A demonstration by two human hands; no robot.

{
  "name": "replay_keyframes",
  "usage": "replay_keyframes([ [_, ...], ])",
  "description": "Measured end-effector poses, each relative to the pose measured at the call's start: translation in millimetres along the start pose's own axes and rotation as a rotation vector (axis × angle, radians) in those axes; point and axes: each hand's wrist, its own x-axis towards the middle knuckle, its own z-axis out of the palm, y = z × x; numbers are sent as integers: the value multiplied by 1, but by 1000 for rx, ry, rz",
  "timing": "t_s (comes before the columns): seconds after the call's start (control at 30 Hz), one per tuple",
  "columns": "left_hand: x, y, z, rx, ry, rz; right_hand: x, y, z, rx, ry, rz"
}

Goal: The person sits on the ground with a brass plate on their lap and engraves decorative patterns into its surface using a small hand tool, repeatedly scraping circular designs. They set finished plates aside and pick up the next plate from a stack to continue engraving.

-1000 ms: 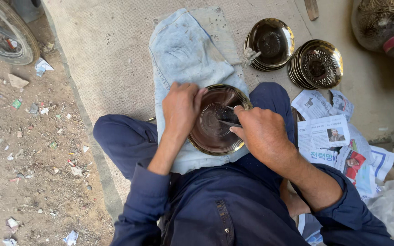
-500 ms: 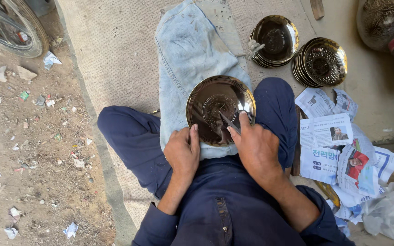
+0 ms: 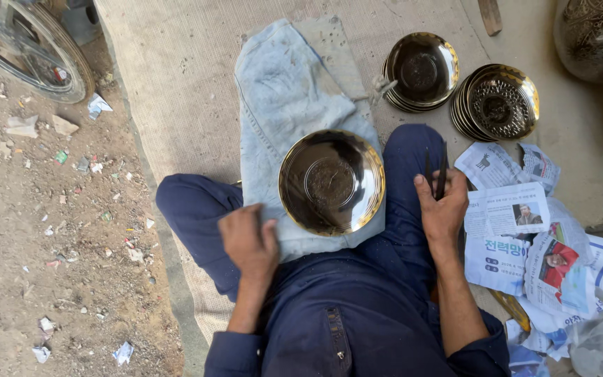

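A person sits cross-legged on a mat with a round brass bowl (image 3: 331, 182) resting on a pale blue cloth (image 3: 284, 105) draped over the lap, its hollow facing up toward the camera and nothing gripping it. The left hand (image 3: 248, 241) lies palm-down on the edge of the cloth just beside the bowl's lower-left rim, fingers loosely together and clamped on nothing. The right hand (image 3: 442, 209) is closed around a thin dark tool (image 3: 440, 171), apparently two slim prongs or rods, held to the right of the bowl over the right knee. The tool's long axis runs almost straight up the picture, its tip pointing away from the body toward the stacked brass bowls (image 3: 498, 103) on the ground. With no hand on it, the bowl could likely slide off the sloping cloth if a knee shifts; and the tool's point, if it slips in the fist, might scratch the polished inner face. Crumpled newspaper sheets (image 3: 518, 237) lie just beside the right forearm.
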Motion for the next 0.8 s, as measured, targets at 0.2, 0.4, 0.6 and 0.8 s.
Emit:
replay_keyframes([
  [0.2,4,-79,-19,682,-45,-372,8,78,27,-273,82,37],
  [0.4,19,-75,-40,109,2,-477,37,84,38,-218,60,153],
  [0.6,75,39,-46,-457,40,-461,46,2,20,447,-134,517],
  [0.8,115,133,-27,-1223,-458,-163,1,-102,2,461,-358,204],
])
